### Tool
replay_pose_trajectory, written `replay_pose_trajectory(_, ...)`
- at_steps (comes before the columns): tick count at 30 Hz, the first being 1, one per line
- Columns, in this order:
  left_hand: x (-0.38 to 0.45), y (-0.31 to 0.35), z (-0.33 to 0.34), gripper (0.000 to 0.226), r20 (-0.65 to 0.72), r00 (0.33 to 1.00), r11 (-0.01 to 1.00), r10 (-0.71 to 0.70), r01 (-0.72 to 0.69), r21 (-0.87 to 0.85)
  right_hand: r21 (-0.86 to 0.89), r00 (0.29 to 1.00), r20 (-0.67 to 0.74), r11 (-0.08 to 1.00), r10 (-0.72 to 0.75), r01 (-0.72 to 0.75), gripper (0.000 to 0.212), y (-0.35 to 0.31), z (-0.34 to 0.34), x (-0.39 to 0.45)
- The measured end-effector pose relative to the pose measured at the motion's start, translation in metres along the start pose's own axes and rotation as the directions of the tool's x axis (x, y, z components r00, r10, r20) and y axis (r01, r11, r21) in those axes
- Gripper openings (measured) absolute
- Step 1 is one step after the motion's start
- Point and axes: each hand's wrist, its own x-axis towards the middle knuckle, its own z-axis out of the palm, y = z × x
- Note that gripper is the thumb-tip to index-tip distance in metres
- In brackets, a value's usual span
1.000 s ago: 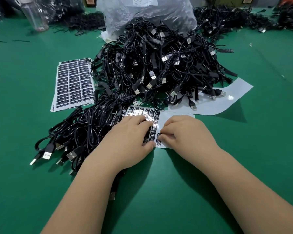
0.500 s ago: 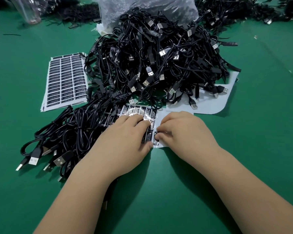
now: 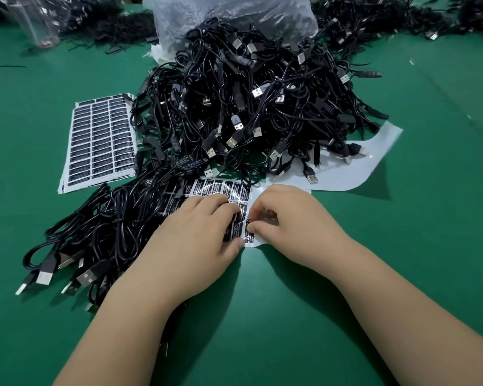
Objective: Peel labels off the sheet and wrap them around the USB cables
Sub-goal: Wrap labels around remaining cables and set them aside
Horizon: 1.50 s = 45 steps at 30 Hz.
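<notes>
A partly used label sheet (image 3: 221, 188) with black labels lies on the green table in front of me. My left hand (image 3: 198, 235) lies flat on it, fingers pressing the sheet down. My right hand (image 3: 287, 218) pinches the top edge of a black label (image 3: 249, 232) at the sheet's right side, with thumb and forefinger curled on it. A big heap of black USB cables (image 3: 251, 107) sits just behind the sheet. A smaller bundle of cables (image 3: 109, 224) lies to the left of my left hand.
A full label sheet stack (image 3: 101, 140) lies at the left of the heap. A bare white backing sheet (image 3: 374, 160) sticks out under the heap at the right. A clear plastic bag (image 3: 229, 15) stands behind the heap. A clear bottle (image 3: 37, 20) stands at far left.
My right hand's fingertips have shifted slightly up the label's edge and curled tighter on it. The left hand stays pressed on the sheet. The camera has tilted a little.
</notes>
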Motion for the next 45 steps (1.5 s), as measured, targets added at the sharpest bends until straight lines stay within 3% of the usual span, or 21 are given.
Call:
replay_pose_trajectory(10,0.000,-0.001,0.000,0.058,-0.018,1.000,1.000,0.010,-0.010,0.007,-0.121,0.987,-0.086,0.985,-0.135,0.125,0.012,-0.007,0.001,-0.008)
replay_pose_trajectory(12,-0.001,-0.001,0.000,0.057,-0.023,1.000,1.000,0.014,-0.014,0.011,-0.003,0.989,-0.098,0.994,-0.111,0.112,0.005,-0.009,0.002,-0.010)
replay_pose_trajectory(13,-0.001,-0.001,0.000,0.057,-0.023,1.000,1.000,0.017,-0.016,0.010,0.159,0.992,-0.110,0.985,-0.055,0.072,0.010,-0.010,0.002,-0.011)
replay_pose_trajectory(15,-0.001,-0.001,0.000,0.056,-0.015,1.000,1.000,0.011,-0.011,-0.002,0.578,0.994,-0.074,0.816,0.074,-0.018,0.019,-0.010,0.000,-0.011)
replay_pose_trajectory(18,-0.002,-0.001,0.000,0.059,-0.010,1.000,1.000,-0.005,0.005,0.010,0.859,0.990,0.027,0.503,0.138,-0.093,0.022,-0.005,-0.002,-0.007)
replay_pose_trajectory(24,0.001,0.000,0.001,0.060,-0.025,0.999,0.999,-0.047,0.047,0.003,0.992,0.959,0.116,-0.077,0.258,-0.099,0.013,0.004,-0.002,0.008)
replay_pose_trajectory(27,0.006,0.003,0.002,0.053,-0.050,0.994,0.995,-0.095,0.097,0.022,0.954,0.945,0.190,-0.278,0.267,-0.114,0.010,0.006,-0.003,0.009)
replay_pose_trajectory(32,0.019,0.016,-0.004,0.029,-0.152,0.975,0.980,-0.160,0.175,0.094,0.880,0.911,0.281,-0.460,0.301,-0.119,0.011,0.007,-0.006,0.011)
replay_pose_trajectory(35,0.042,0.019,-0.019,0.029,-0.251,0.940,0.973,-0.230,0.228,-0.039,0.817,0.902,0.319,-0.567,0.291,-0.107,0.012,0.011,-0.006,0.013)
replay_pose_trajectory(39,0.094,0.025,-0.037,0.040,-0.357,0.864,0.911,-0.355,0.234,-0.340,0.796,0.906,0.312,-0.599,0.285,-0.086,0.015,0.013,-0.005,0.013)
replay_pose_trajectory(43,0.129,0.030,-0.039,0.034,-0.358,0.833,0.892,-0.423,0.313,-0.325,0.789,0.903,0.315,-0.609,0.291,-0.079,0.016,0.014,-0.006,0.012)
replay_pose_trajectory(45,0.130,0.029,-0.037,0.025,-0.402,0.815,0.891,-0.417,0.278,-0.360,0.771,0.905,0.315,-0.634,0.286,-0.068,0.016,0.016,-0.007,0.012)
